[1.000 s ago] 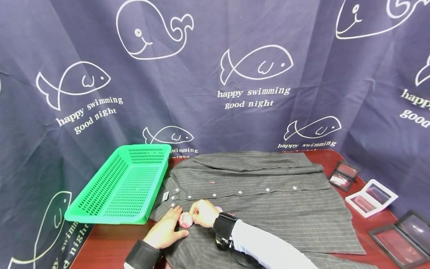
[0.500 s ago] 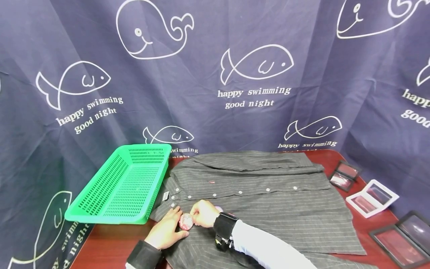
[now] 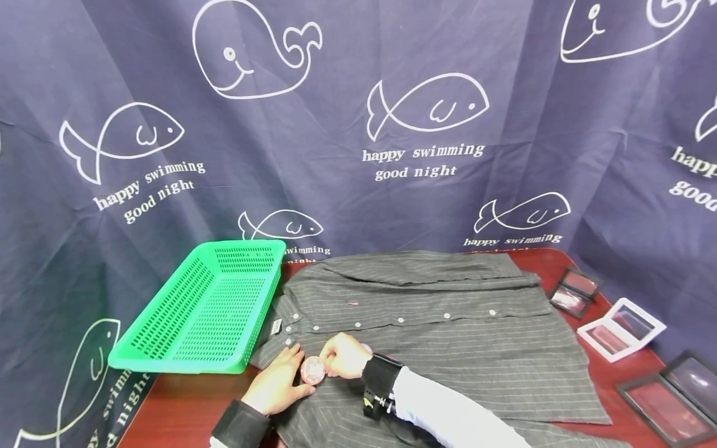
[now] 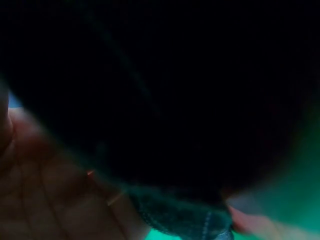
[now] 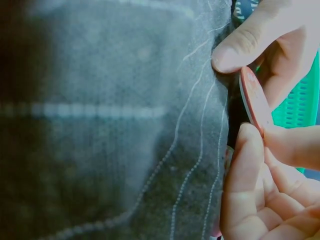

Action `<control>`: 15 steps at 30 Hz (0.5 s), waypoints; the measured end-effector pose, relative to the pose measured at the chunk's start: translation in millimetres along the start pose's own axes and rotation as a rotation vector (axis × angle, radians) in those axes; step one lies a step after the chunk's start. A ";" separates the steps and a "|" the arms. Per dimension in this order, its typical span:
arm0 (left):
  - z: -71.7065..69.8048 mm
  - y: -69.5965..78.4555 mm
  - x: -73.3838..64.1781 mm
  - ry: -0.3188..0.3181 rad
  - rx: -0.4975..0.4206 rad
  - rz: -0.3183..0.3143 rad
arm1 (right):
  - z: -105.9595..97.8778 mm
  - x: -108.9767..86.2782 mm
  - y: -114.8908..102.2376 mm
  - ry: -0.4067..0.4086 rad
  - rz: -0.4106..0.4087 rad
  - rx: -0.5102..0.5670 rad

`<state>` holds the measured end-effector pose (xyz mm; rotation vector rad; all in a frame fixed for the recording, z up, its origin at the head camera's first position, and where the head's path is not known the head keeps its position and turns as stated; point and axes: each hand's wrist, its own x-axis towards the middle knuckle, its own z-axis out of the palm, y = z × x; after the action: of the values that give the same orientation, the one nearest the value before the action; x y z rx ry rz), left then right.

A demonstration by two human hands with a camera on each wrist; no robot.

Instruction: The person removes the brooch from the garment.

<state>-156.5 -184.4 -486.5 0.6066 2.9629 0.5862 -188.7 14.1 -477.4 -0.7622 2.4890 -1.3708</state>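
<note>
In the head view, my right hand [image 3: 346, 356] pinches the edge of a round pink-and-white badge [image 3: 312, 371] between thumb and forefinger. Seen from the right wrist, the badge [image 5: 255, 98] is a thin disc standing nearly on edge, close to the left thumb [image 5: 230, 56]. My left hand [image 3: 272, 384] rests on the dark pinstriped shirt [image 3: 448, 354] by its collar, fingers stretched out. Whether its thumb touches the badge I cannot tell. A bit of a purple round thing [image 3: 366, 348] shows behind the right wrist. Darkness hides most of the left wrist view.
A green plastic basket [image 3: 213, 311] stands at the left of the red-brown table [image 3: 179, 395]. Along the right side lie a small dark hinged case [image 3: 575, 292], a white one [image 3: 620, 330] and a larger dark one [image 3: 669, 398]. A blue printed curtain [image 3: 336, 205] hangs behind.
My right hand and the pinched badge have shifted slightly to the right, and the badge's face now looks paler. The left hand stays almost where it was.
</note>
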 end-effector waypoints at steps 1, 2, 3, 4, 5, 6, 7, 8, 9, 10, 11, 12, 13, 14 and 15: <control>-0.1 0.1 0.2 0.001 0.000 -0.001 | -0.3 -0.5 0.6 -0.003 0.010 0.009; -0.3 0.2 0.4 0.000 -0.001 -0.002 | -0.6 -0.7 1.2 -0.007 0.022 0.014; -0.6 0.4 0.6 0.000 -0.001 -0.003 | -1.0 -0.9 1.6 -0.011 0.030 0.025; -0.7 0.5 0.7 -0.002 -0.001 -0.005 | -1.4 -1.1 1.9 -0.015 0.032 0.033; -1.0 0.7 0.8 -0.004 -0.001 -0.006 | -2.0 -1.6 1.9 -0.018 0.035 0.048; -1.2 0.7 1.0 -0.006 0.000 -0.007 | -2.7 -2.2 1.7 -0.021 0.037 0.064; -1.5 1.0 1.0 -0.009 0.000 -0.009 | -3.5 -2.6 1.5 -0.024 0.029 0.083; -1.8 1.2 1.1 -0.012 0.000 -0.011 | -4.4 -3.2 1.3 -0.025 0.025 0.094; -2.1 1.4 1.2 -0.015 0.001 -0.014 | -5.6 -3.9 1.2 -0.026 0.020 0.113; -2.3 1.4 1.2 -0.019 0.001 -0.017 | -6.9 -4.6 1.2 -0.027 0.016 0.126; -2.4 1.5 1.4 -0.022 0.002 -0.019 | -8.5 -5.3 1.2 -0.027 0.012 0.142; -2.5 1.5 1.6 -0.025 0.002 -0.022 | -10.4 -6.0 1.5 -0.026 0.007 0.150; -2.6 1.6 1.7 -0.028 0.003 -0.024 | -12.6 -6.6 1.9 -0.022 0.002 0.148; -2.5 1.7 1.9 -0.032 0.004 -0.027 | -15.1 -7.2 2.4 -0.018 0.004 0.155; -2.4 1.7 2.2 -0.035 0.006 -0.030 | -17.9 -7.6 3.2 -0.006 -0.001 0.147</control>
<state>-158.2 -182.9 -483.6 0.5662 2.9366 0.5592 -190.6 32.5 -470.7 -0.7344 2.3517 -1.5294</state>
